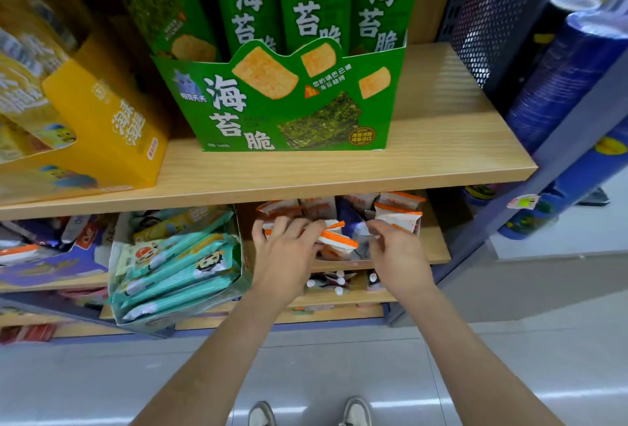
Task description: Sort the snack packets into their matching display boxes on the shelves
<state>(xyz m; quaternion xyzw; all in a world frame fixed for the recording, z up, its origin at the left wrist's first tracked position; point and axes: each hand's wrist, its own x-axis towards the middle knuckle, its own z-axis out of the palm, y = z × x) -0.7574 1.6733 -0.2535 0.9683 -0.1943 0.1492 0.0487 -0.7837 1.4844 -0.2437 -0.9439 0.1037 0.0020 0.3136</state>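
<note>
White-orange packets (pixel 399 213) piled in small display box (pixel 417 226) near right end of lower shelf (pixel 438 249). One tilted packet (pixel 338 240) at box front, pinched by left hand (pixel 289 255). Teal packets (pixel 176 266) lean overlapped in tilted box (pixel 114 255) just left.

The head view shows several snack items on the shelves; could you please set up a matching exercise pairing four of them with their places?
Things:
1. green display box
2. yellow display box
3. teal packets
4. orange-and-white packet

Places:
a. lower shelf, gripped by the left hand
b. upper shelf, centre
c. lower shelf, stacked at a slant
d. upper shelf, far left

Pairs: 1-b, 2-d, 3-c, 4-a.
</note>
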